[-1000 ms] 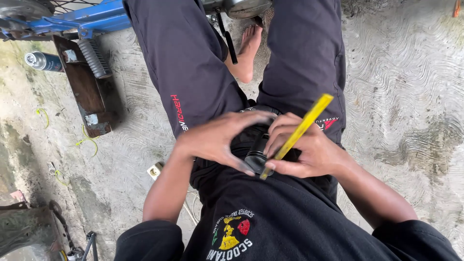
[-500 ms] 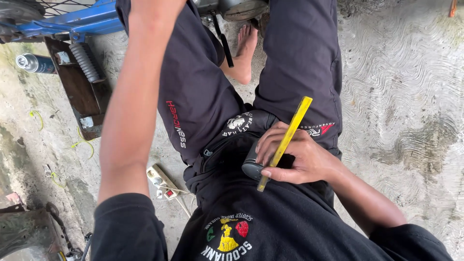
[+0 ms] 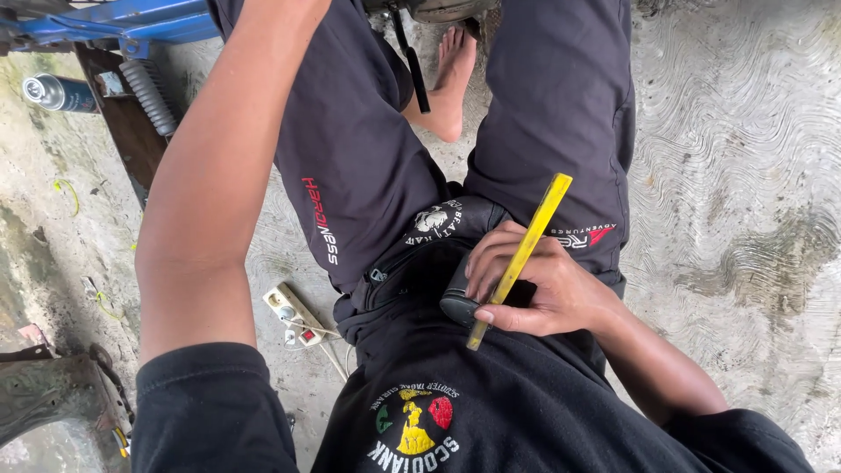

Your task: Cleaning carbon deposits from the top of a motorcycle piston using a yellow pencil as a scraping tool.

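A person sitting on a concrete floor holds a yellow stick and a dark part in the right hand.

Head view: the right hand (image 3: 547, 289) is closed around a yellow stick (image 3: 520, 261) and, beneath it, a small dark rounded part (image 3: 458, 302) resting on the lap. The stick's long axis runs from about 7 o'clock up to 1 o'clock, its lower tip just past the thumb. The left arm (image 3: 215, 175) stretches away toward 12 o'clock and leaves the picture (its hand is out of view, so its grip cannot be told). The right hand is thus the nearer one. At 9 o'clock from the lap a power strip (image 3: 293, 307) lies on the floor; a spray can (image 3: 54, 93) lies at 10 o'clock.
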